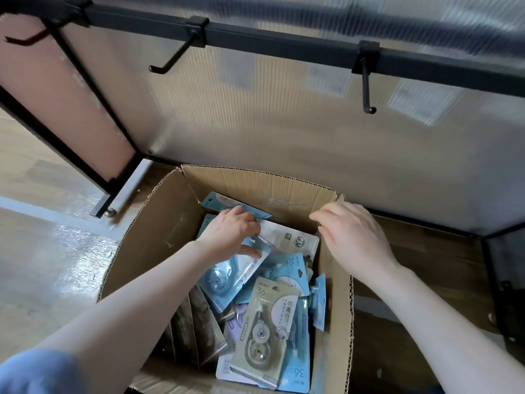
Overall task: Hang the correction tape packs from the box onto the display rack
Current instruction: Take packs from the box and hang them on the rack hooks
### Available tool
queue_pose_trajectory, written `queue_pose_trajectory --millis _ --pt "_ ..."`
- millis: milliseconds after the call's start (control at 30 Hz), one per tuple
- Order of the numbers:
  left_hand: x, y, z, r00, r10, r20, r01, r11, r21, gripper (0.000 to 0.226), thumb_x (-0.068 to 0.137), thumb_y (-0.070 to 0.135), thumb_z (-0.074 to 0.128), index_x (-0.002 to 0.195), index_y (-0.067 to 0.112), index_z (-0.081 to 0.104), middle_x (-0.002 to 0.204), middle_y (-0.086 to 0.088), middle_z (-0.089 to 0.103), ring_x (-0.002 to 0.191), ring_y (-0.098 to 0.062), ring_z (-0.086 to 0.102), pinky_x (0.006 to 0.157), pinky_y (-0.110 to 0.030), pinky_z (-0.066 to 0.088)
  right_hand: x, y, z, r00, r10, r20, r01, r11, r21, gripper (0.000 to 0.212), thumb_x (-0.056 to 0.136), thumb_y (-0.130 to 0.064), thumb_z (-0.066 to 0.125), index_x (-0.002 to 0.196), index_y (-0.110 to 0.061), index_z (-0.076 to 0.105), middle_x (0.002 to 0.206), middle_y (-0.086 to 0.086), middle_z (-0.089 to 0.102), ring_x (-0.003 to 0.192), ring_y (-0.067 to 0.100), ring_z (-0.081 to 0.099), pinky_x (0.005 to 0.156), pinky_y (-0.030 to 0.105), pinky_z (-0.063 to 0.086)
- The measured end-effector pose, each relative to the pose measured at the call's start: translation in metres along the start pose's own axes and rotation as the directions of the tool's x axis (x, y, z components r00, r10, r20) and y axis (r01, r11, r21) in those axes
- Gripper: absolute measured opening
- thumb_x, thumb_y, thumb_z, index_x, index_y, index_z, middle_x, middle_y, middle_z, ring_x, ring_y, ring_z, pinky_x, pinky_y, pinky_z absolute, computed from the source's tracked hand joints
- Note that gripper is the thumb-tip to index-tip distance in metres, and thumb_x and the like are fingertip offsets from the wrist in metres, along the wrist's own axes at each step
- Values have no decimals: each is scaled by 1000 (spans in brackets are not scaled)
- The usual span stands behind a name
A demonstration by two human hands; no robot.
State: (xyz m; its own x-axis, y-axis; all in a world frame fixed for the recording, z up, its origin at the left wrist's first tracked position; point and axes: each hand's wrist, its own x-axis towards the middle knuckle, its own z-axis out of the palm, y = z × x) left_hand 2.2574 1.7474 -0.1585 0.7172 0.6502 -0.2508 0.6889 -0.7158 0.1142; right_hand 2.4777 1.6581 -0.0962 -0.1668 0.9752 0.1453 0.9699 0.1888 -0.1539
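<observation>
while the left hand [231, 233] is down inside the cardboard box [159, 231], its fingers and thumb pinch the hanger end of a blue correction tape pack [227, 273]; that pack lies tilted, long axis running from lower left up to the right, hang-hole end up by the thumb. right hand [352, 237] sits over the box's right rim, fingers loosely curled and apart, holding nothing; can't tell if it touches the flap. box is corrugated brown card, flaps open, standing on the floor against the display rack [284, 44]. packs are flat blister cards, mostly pale blue, piled loose at mixed angles; exact count unclear, roughly ten or more visible. one beige pack [268, 325] lies on top near the front, printed "36", long axis near vertical in view, hang end pointing away from the camera, clear blister showing the round tape wheel. another blue pack [235, 207] leans at the box's far wall. rack is black metal bar with three peg hooks visible: hook [177, 55], hook [368, 81], hook [25, 39], all bare. ribbed translucent panel [284, 123] backs the rack. wood-grain floor [37, 251] at left.
</observation>
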Motion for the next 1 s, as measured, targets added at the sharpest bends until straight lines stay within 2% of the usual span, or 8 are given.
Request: queue_pose_trajectory --millis 133,300,433,567,700,833,933,1000 --pt "-11 -9 -9 997 13 -78 -21 995 -95 41 74 55 65 91 18 64 87 3 53 91 -22 45 71 -30 38 -1 -9 0 947 -103 304 87 994 67 36 92 -3 42 111 -24 64 105 -4 62 99 19 55 82 32 47" --pt "-28 -22 -19 987 -19 -159 -16 976 -217 35 72 45 73 81 13 65 78 6 50 80 -16 42 68 -32 45 -4 -19 3 805 -87 587 79 996 39 44 88 0 44 111 -32 63 114 -5 61 104 21 56 83 32 48" --pt "-37 -26 -22 971 -81 -226 19 965 -263 33 71 42 75 80 11 66 77 4 53 77 -17 44 65 -32 46 -2 -28 1 805 -50 592 157 979 -130 15 92 -21 45 88 -19 60 92 0 61 92 21 55 83 35 45" --pt "-41 -23 -25 960 -80 -268 9 967 -255 34 73 40 74 79 8 64 75 8 45 75 -19 45 63 -31 43 -4 -43 6 701 74 710 235 915 -327 31 90 -42 53 108 -18 62 111 2 62 106 22 53 93 37 34" --pt "-43 -22 -24 960 -86 -267 15 966 -257 34 74 40 73 82 8 65 78 7 46 77 -17 43 65 -27 39 -13 -53 15 669 97 737 242 909 -339 23 92 -15 48 112 -16 59 114 4 62 106 24 57 87 35 37" --pt "-47 -25 -23 959 -105 -262 38 967 -251 31 78 41 69 86 11 65 81 7 47 79 -16 44 66 -26 40 -12 -56 5 729 133 671 91 953 -288 15 89 -4 48 96 -12 58 108 5 63 103 26 59 73 29 34" --pt "-50 -31 -22 955 -136 -262 64 962 -266 29 80 42 67 85 13 63 81 8 49 78 -14 43 67 -28 42 -5 -55 -13 781 180 598 -35 969 -245 18 85 5 43 79 -10 50 77 1 50 91 28 57 69 29 35" --pt "-51 -35 -20 954 -152 -259 77 957 -280 29 81 43 65 84 15 62 80 7 50 78 -13 44 69 -32 45 -1 -51 -26 816 228 531 -127 967 -221 24 82 8 42 69 -12 42 68 1 43 81 29 51 65 30 35"
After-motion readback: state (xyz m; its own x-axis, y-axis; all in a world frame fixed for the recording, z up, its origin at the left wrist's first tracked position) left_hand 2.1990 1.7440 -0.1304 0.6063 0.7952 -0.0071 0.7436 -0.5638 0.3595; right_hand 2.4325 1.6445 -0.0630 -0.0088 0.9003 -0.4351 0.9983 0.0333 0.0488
